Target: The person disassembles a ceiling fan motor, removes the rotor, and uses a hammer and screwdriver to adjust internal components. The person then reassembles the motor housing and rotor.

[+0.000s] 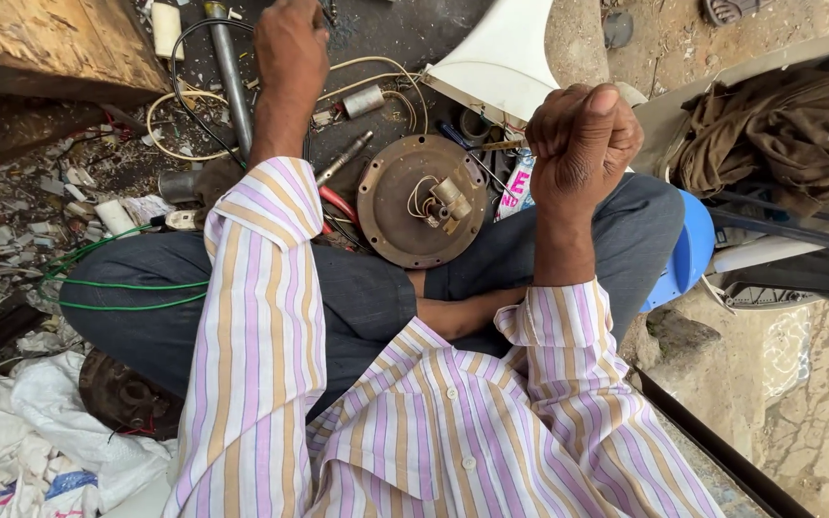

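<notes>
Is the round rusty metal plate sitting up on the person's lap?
No, the round rusty plate lies on the ground just beyond the crossed legs.

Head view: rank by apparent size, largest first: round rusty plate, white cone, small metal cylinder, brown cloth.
1. brown cloth and white cone: look about alike; the cone is cut off by the frame edge, so no ranking between them.
2. round rusty plate.
3. small metal cylinder, clearly smallest.
</notes>
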